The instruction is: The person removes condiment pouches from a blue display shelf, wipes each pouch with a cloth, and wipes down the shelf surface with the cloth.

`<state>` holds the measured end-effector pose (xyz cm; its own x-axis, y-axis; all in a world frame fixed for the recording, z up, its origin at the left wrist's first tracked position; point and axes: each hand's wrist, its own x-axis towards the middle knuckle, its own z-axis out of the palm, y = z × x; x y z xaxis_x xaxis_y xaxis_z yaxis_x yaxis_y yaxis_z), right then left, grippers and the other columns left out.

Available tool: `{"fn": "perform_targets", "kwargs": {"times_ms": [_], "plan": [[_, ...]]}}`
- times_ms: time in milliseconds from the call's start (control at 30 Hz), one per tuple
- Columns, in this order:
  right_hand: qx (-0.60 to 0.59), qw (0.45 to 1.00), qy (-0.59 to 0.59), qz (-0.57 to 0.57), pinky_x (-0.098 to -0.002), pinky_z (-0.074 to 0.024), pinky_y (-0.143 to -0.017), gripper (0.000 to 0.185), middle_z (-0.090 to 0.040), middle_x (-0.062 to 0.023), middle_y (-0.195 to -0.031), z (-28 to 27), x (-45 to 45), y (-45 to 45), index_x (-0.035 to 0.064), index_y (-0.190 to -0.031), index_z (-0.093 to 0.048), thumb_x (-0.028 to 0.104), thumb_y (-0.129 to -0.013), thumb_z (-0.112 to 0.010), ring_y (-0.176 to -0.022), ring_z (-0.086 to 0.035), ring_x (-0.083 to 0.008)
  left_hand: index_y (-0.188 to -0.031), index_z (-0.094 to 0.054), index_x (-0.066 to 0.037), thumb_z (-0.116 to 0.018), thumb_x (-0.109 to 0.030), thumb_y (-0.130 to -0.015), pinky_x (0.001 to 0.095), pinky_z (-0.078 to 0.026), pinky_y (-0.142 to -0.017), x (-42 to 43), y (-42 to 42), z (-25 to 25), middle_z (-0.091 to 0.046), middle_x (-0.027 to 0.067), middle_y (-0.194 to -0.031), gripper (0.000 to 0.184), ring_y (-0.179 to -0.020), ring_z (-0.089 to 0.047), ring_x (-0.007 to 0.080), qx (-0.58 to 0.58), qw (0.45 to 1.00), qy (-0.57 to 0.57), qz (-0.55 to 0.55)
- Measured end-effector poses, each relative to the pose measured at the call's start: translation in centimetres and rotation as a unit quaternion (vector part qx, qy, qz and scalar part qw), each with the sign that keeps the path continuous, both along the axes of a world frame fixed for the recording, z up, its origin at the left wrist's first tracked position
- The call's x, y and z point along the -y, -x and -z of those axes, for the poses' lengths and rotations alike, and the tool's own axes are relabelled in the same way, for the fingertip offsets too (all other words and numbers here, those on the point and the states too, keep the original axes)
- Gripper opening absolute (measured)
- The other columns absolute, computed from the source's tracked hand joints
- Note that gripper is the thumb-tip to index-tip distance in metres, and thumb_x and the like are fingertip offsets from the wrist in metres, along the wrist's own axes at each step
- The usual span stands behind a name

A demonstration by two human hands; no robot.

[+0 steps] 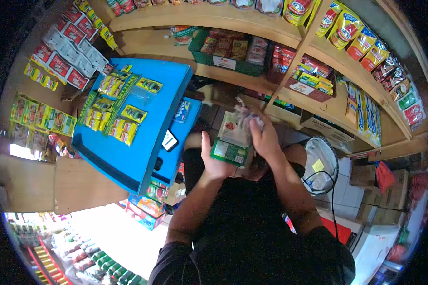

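Observation:
My left hand (216,164) holds a green-and-cream food packet (229,150) from below and along its left side, with the thumb pointing up. A barcode and a white label panel show on the packet's green lower end. In my right hand (266,138) is a bunched greyish cloth (245,114), pressed against the packet's upper right side. The cloth hides part of the packet's top, and its loose end sticks up past the fingers. Both hands are in front of my lap.
To the left stands a blue folding table (147,99) with several yellow-green sachets (111,88); a phone (169,141) lies on the lower blue surface. Wooden shelves (214,19) with a green basket (230,57) curve around the front and right. A round bin (321,164) stands by my right knee.

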<state>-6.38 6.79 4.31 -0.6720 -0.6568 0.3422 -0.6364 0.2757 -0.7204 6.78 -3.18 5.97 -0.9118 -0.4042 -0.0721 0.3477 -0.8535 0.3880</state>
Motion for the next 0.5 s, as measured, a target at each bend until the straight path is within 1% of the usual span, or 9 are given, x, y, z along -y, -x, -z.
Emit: {"fn": "perform_targets", "kwargs": {"times_ms": [100,167,200,267,300,333,400,433,500], "plan": [[0.210,0.976,0.052,0.019,-0.0385,-0.0400,-0.098,0.035,-0.061,-0.0171,-0.119,2.7,-1.3,2.0,0.0022,-0.124,-0.057,0.022,-0.099,-0.041,-0.109,-0.057,-0.0338,-0.145,-0.036,-0.006,-0.024,-0.072,-0.090,0.0472,-0.029,-0.111,0.4,0.0,1.9,-0.043,0.0159,-0.144,0.086,-0.130,-0.044,0.0334,-0.094,0.992,-0.059,0.066],[0.257,0.951,0.171,0.033,-0.0406,-0.0476,-0.090,0.032,-0.064,-0.0161,-0.111,-0.3,-1.3,0.4,0.0023,-0.119,-0.059,0.021,-0.098,-0.044,-0.099,-0.062,-0.0332,-0.145,-0.035,-0.006,-0.023,-0.073,-0.090,0.0470,-0.029,-0.111,0.7,0.5,2.0,-0.043,0.0158,-0.144,0.087,-0.130,-0.044,0.0337,-0.159,0.980,-0.083,0.080],[0.249,0.927,0.275,-0.056,-0.0440,-0.0422,-0.099,0.033,-0.062,-0.0183,-0.117,-2.9,0.0,-1.0,0.0060,-0.122,-0.059,0.020,-0.096,-0.045,-0.108,-0.059,-0.0355,-0.145,-0.035,-0.007,-0.023,-0.073,-0.089,0.0469,-0.029,-0.111,0.7,0.7,2.1,-0.043,0.0157,-0.144,0.088,-0.130,-0.043,0.0338,-0.191,0.973,-0.093,0.089],[-0.024,0.992,0.105,-0.061,-0.0465,-0.0357,-0.105,0.034,-0.059,-0.0193,-0.122,-4.6,0.1,-3.0,0.0081,-0.124,-0.059,0.020,-0.095,-0.046,-0.114,-0.055,-0.0373,-0.146,-0.034,-0.006,-0.022,-0.074,-0.089,0.0469,-0.028,-0.112,0.6,0.9,2.1,-0.043,0.0158,-0.144,0.090,-0.131,-0.043,0.0343,-0.183,0.969,-0.138,0.086],[-0.162,0.985,0.014,-0.060,-0.0478,-0.0324,-0.108,0.035,-0.058,-0.0198,-0.124,-4.8,-0.1,-3.4,0.0091,-0.125,-0.059,0.019,-0.095,-0.046,-0.118,-0.052,-0.0381,-0.146,-0.034,-0.005,-0.021,-0.075,-0.089,0.0470,-0.028,-0.112,0.5,1.1,2.0,-0.042,0.0158,-0.144,0.091,-0.131,-0.042,0.0345,-0.179,0.967,-0.160,0.087],[-0.154,0.987,0.008,-0.047,-0.0491,-0.0287,-0.110,0.035,-0.056,-0.0200,-0.127,-4.5,-0.3,-3.1,0.0096,-0.126,-0.059,0.019,-0.094,-0.047,-0.121,-0.049,-0.0390,-0.146,-0.033,-0.004,-0.020,-0.075,-0.088,0.0468,-0.027,-0.112,0.5,1.0,1.5,-0.042,0.0159,-0.145,0.092,-0.132,-0.041,0.0344,-0.183,0.966,-0.156,0.095],[-0.137,0.990,-0.005,-0.029,-0.0518,-0.0214,-0.113,0.037,-0.052,-0.0204,-0.133,-3.2,-0.6,-2.3,0.0105,-0.128,-0.058,0.019,-0.093,-0.049,-0.127,-0.043,-0.0407,-0.146,-0.033,-0.004,-0.020,-0.075,-0.088,0.0467,-0.027,-0.112,0.6,0.9,1.3,-0.042,0.0158,-0.145,0.093,-0.132,-0.041,0.0339,-0.101,0.990,-0.061,0.076],[-0.091,0.996,0.009,-0.012,-0.0523,-0.0213,-0.113,0.037,-0.052,-0.0203,-0.133,-2.3,-0.7,-1.8,0.0108,-0.128,-0.058,0.020,-0.093,-0.050,-0.128,-0.043,-0.0413,-0.146,-0.033,-0.003,-0.020,-0.075,-0.088,0.0467,-0.027,-0.113,0.7,0.8,1.4,-0.042,0.0158,-0.145,0.093,-0.132,-0.041,0.0337,-0.058,0.996,-0.012,0.064],[0.006,0.999,0.037,0.022,-0.0533,-0.0212,-0.113,0.038,-0.051,-0.0199,-0.135,0.2,-0.5,-0.5,0.0114,-0.128,-0.058,0.022,-0.092,-0.051,-0.130,-0.041,-0.0424,-0.146,-0.033,-0.004,-0.021,-0.072,-0.090,0.0463,-0.028,-0.112,0.5,0.7,1.8,-0.042,0.0157,-0.145,0.088,-0.132,-0.042,0.0332,-0.037,0.997,-0.048,0.054]]}}
